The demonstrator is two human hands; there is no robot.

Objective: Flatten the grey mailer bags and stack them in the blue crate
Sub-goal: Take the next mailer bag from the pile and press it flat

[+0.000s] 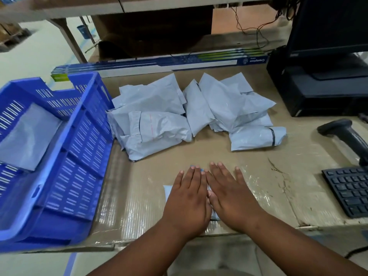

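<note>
Head view: left hand (188, 198), right hand (232, 198) flat, fingers straight, pressing mailer bag (166, 191) underneath; likely light, limp, slippery; lift by edge beyond fingertips.

— How do the hands lie?

— Both palm down, side by side. The left hand (188, 198) and the right hand (231, 196) touch along their inner edges, thumbs tucked between them.

— And the fingers (216, 174)?

— Straight, held close together, pointing away from the body, pressed flat.

— The arms?

— Both bare forearms reach forward from the bottom edge, converging toward the wrists.
</note>
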